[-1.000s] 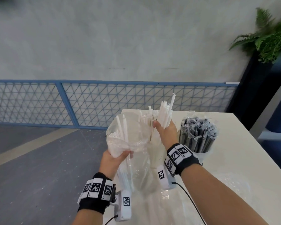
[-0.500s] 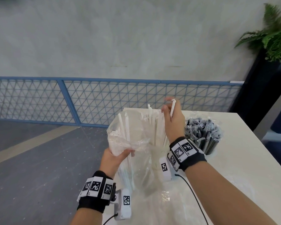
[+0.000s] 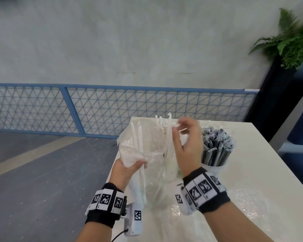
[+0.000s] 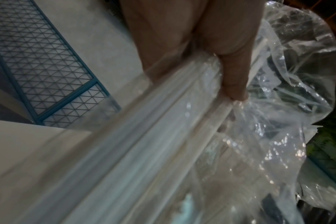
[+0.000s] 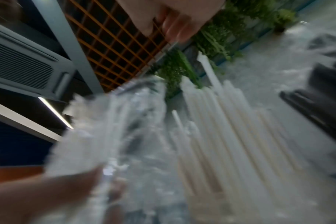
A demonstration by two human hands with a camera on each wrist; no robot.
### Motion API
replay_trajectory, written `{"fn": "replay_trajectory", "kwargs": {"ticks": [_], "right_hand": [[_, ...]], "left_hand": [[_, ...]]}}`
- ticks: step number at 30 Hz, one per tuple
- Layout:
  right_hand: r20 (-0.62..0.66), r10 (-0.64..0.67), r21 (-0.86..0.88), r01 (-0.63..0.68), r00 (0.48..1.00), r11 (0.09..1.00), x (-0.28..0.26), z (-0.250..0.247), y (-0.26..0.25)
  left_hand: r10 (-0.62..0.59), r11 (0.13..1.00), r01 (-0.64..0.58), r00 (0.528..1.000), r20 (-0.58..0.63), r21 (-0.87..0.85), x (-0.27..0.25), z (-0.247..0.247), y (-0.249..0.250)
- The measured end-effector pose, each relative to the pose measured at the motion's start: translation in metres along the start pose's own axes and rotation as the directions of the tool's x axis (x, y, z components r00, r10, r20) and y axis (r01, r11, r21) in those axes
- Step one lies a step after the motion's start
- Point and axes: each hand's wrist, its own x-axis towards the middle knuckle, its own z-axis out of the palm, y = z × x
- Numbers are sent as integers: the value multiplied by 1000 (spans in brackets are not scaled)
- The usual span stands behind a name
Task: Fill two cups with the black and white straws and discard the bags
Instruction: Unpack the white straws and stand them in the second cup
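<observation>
Left hand [image 3: 128, 169] clenched round clear bag [image 3: 147, 154], a few white straws [image 3: 138, 142] inside, held upright over table [image 3: 252, 172] edge. Right hand [image 3: 187, 147] above white cup [image 3: 171, 169], fingers loosely spread, grasping nothing visible. Black straws [image 3: 217, 147] standing in far cup. Likely light, stiff, slippery in wrappers; film soft, crinkly. Best pinched mid-length as a bunch; bag by its mouth.

— What's different with the right hand [image 3: 187, 145]?
— It has let go of the white straws [image 3: 166, 135] it gripped a second ago; its fingers are now spread loosely above them; the straws stand in their cup [image 3: 171, 169].
</observation>
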Motion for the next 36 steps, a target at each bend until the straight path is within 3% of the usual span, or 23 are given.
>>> {"fn": "replay_trajectory", "kwargs": {"ticks": [2, 5, 7, 12, 14, 16, 18, 20, 23, 30, 33, 36], "right_hand": [[302, 36, -33, -27, 953, 999, -11, 4, -8], [578, 165, -178, -73, 799, 981, -22, 11, -4], [652, 218, -169, -142, 726, 975, -25, 13, -5], [716, 272, -107, -284, 643, 953, -38, 19, -10], [709, 287, -126, -285, 644, 950, -49, 26, -5], [682, 311, -69, -365, 662, 929, -60, 31, -2], [646, 396, 53, -557, 652, 829, -69, 33, 0], [623, 446, 163, -664, 643, 730, -74, 31, 1], [632, 449, 235, -708, 632, 666, -74, 29, 0], [625, 529, 217, -779, 573, 588, -66, 26, -1], [602, 523, 313, -781, 603, 540, -57, 24, -2], [553, 491, 464, -738, 674, 490, -40, 16, -5]], "left_hand": [[-12, 1000, 12, 1000, 2, 2, -1, 1, 1], [-24, 999, 24, 1000, 2, 38, -2, 2, 0], [-40, 998, 39, 999, 14, 46, -2, 3, 1], [6, 986, -34, 985, 170, 165, -2, 6, 4], [-19, 971, -39, 971, 239, 237, -4, 5, 7], [-30, 935, -76, 957, 290, 347, -7, 4, 9], [-40, 920, -92, 945, 326, 380, -8, 5, 12], [-37, 931, -103, 928, 372, 349, -8, 9, 18], [1, 937, -144, 912, 411, 317, -4, 14, 17], [-115, 937, -69, 864, 489, 342, -5, 17, 18], [-175, 960, 25, 829, 531, 278, -6, 15, 14], [-211, 976, 160, 866, 454, 150, -12, 5, 12]]}}
